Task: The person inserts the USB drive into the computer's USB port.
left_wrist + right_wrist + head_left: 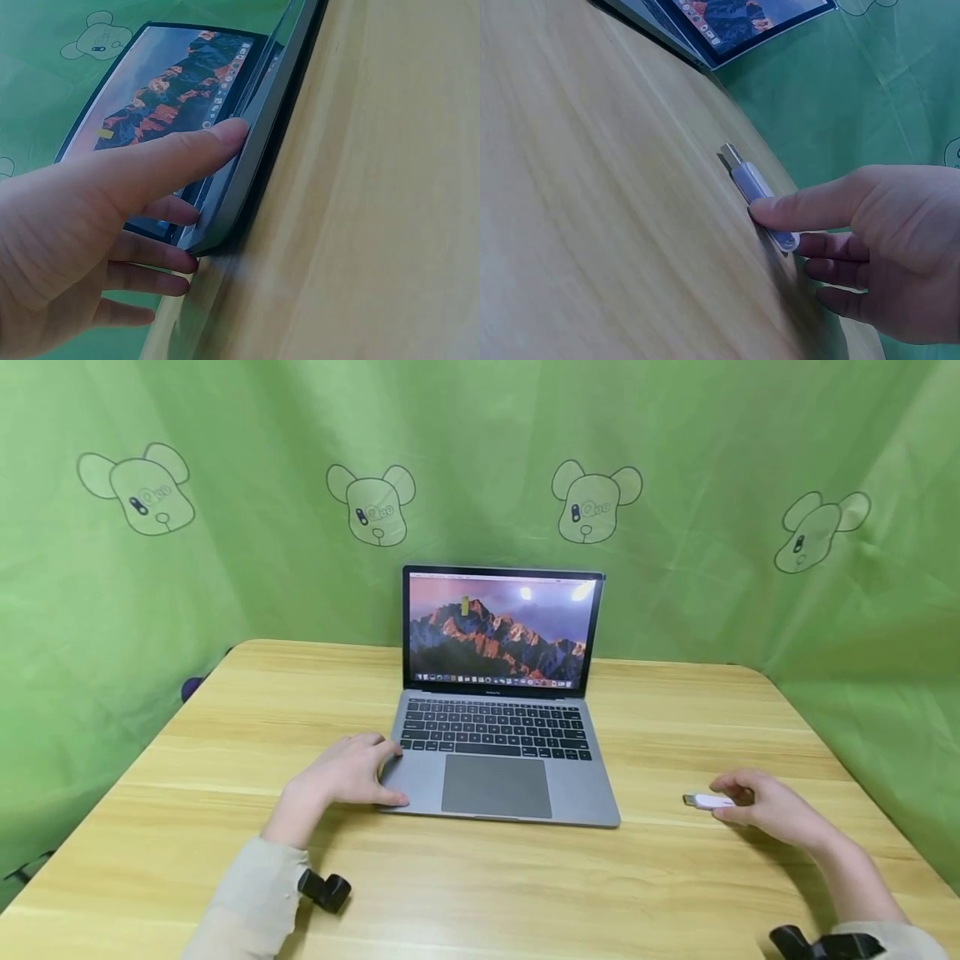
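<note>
An open silver laptop (495, 787) stands on the table with a mountain picture on its screen. My left hand (347, 774) rests at its left front corner. In the left wrist view, the thumb (229, 133) lies over the laptop's edge, and loosely extended fingers reach its corner. To the right, a white USB flash drive (709, 802) lies on the table, its metal plug toward the laptop. Around its rear end is my right hand (776, 810). The right thumb (776, 212) overlaps the drive in the right wrist view; a gap shows between the fingertips and drive in the head view.
A pale wooden table (315, 693) carries the laptop and drive. Green cloth (480, 427) printed with bear heads hangs behind and at both sides. Black wrist cameras (325, 890) sit at both sleeves.
</note>
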Tool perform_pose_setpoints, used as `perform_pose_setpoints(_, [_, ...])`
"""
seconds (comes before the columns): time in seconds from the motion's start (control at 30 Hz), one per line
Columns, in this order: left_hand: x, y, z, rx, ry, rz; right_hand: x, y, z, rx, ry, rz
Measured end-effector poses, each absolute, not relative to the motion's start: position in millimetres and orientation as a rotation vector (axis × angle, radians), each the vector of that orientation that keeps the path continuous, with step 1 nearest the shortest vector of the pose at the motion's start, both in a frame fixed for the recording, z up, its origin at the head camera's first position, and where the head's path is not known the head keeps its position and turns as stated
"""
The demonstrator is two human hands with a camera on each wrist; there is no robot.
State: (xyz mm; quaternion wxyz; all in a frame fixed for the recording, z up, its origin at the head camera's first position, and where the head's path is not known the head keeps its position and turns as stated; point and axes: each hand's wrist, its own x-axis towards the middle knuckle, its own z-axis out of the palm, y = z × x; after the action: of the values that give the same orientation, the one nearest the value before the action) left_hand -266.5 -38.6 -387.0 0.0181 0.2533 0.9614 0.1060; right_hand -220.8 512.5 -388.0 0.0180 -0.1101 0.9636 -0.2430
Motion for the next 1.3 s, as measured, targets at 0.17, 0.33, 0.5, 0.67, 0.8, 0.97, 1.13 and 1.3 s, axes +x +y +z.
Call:
perform_pose_setpoints(0.17, [-267, -39, -388, 0.774, 2.978, 0.352, -222, 514, -391, -0.371, 2.967, -0.809])
perform_pose_setpoints(0.33, [-267, -39, -388, 0.778, 2.984, 0.335, -223, 514, -392, -0.395, 3.007, -0.778])
perform_pose_setpoints(0.5, [-266, -38, -390, 0.814, 3.001, 0.278, -224, 511, -390, -0.377, 3.040, -0.696])
perform_pose_setpoints(0.67, [-267, -37, -392, 0.848, 3.029, 0.223, -225, 506, -389, -0.390, 3.056, -0.671])
perform_pose_setpoints(0.8, [-268, -37, -393, 0.860, 3.039, 0.199, -228, 504, -390, -0.433, 3.070, -0.699])
perform_pose_setpoints(0.97, [-268, -38, -395, 0.855, 3.044, 0.184, -230, 499, -388, -0.467, 3.066, -0.723])
perform_pose_setpoints(1.13, [-267, -37, -396, 0.836, 3.038, 0.196, -235, 494, -387, -0.462, 3.079, -0.697])
perform_pose_setpoints(1.3, [-268, -37, -395, 0.827, 3.032, 0.203, -244, 486, -385, -0.467, 3.094, -0.714])
